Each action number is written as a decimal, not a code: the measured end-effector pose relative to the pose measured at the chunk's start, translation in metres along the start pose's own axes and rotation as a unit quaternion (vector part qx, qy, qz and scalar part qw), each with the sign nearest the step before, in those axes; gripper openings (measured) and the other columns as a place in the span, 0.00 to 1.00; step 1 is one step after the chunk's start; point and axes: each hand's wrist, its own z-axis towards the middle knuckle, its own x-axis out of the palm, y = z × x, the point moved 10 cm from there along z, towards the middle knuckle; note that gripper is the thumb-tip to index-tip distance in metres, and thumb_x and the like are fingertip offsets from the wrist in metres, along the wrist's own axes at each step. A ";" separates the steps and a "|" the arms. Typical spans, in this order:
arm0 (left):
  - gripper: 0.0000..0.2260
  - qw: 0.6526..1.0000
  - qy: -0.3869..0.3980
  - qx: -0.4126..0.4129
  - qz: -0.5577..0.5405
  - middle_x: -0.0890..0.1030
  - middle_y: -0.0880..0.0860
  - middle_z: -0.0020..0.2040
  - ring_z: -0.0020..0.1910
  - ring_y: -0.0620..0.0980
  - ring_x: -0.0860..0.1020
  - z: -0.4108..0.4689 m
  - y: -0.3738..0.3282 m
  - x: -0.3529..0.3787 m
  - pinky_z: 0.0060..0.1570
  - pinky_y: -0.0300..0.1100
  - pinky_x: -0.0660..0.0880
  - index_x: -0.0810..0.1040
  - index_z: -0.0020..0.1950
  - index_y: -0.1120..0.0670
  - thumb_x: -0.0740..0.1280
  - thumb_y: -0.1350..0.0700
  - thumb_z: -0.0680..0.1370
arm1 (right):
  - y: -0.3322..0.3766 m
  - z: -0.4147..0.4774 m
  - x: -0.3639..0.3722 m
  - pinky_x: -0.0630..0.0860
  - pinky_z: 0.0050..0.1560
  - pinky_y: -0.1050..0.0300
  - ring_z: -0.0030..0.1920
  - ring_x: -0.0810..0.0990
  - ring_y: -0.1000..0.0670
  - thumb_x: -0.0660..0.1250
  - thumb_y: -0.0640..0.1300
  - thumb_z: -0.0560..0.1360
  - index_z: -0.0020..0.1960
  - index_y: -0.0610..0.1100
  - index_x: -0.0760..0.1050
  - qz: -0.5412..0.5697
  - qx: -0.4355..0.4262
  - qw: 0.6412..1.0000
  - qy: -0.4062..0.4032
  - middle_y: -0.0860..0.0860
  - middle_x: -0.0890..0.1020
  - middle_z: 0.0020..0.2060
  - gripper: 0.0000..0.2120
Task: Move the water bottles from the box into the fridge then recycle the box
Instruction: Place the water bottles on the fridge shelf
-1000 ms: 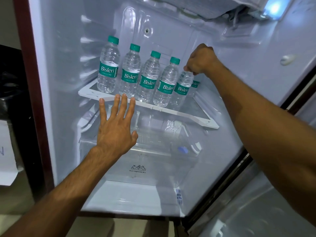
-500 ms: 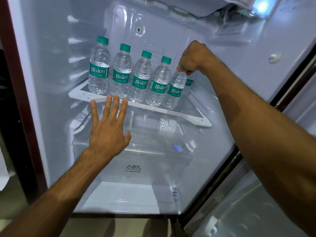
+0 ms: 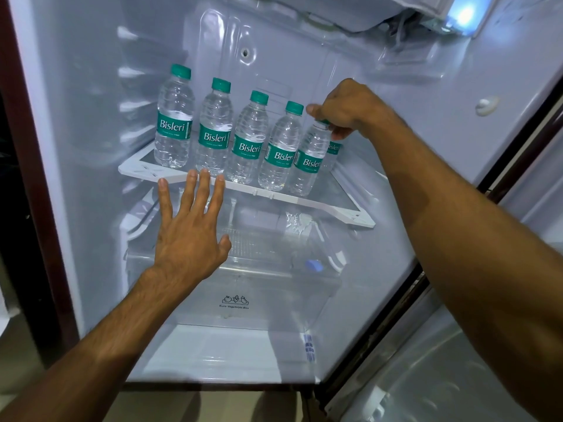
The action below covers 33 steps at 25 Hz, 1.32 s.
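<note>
Setting the clear green-capped plastic water bottle (image 3: 307, 166) upright beside 4 others (image 3: 248, 138) along the front edge of the white-framed glass shelf (image 3: 137, 172), the right hand (image 3: 344, 108), pinching its cap, should release only once it stands flat, while the empty left hand (image 3: 189, 236) rests spread fingers on that edge.

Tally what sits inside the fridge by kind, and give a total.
Water bottles: 6, the sixth partly hidden behind the row
Shelf: 1
Vegetable box: 1
Total: 8
</note>
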 end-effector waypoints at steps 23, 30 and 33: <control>0.40 1.000 -0.027 -0.001 -0.003 0.44 0.58 0.81 0.79 0.57 0.43 -0.001 -0.005 -0.004 0.73 0.67 0.38 0.41 0.81 0.53 0.46 0.30 0.77 | -0.064 0.134 0.040 0.78 0.47 0.52 0.48 0.81 0.37 0.74 0.47 0.74 0.58 0.32 0.77 -0.204 -0.059 0.977 -0.006 0.34 0.82 0.54 0.21; 0.41 0.999 -0.032 -0.003 -0.020 0.45 0.58 0.80 0.79 0.57 0.43 -0.001 -0.004 -0.004 0.73 0.67 0.40 0.43 0.81 0.54 0.43 0.28 0.77 | -0.055 0.098 0.014 0.66 0.37 0.59 0.39 0.78 0.48 0.70 0.50 0.78 0.35 0.41 0.77 -0.209 -0.015 0.978 0.015 0.49 0.78 0.28 0.16; 0.41 1.000 -0.029 -0.001 -0.012 0.45 0.59 0.80 0.79 0.57 0.43 -0.001 -0.005 -0.003 0.72 0.68 0.40 0.43 0.81 0.55 0.43 0.29 0.77 | -0.059 0.082 0.004 0.67 0.29 0.61 0.27 0.76 0.54 0.74 0.47 0.75 0.36 0.41 0.76 -0.181 0.025 0.982 0.041 0.53 0.78 0.19 0.14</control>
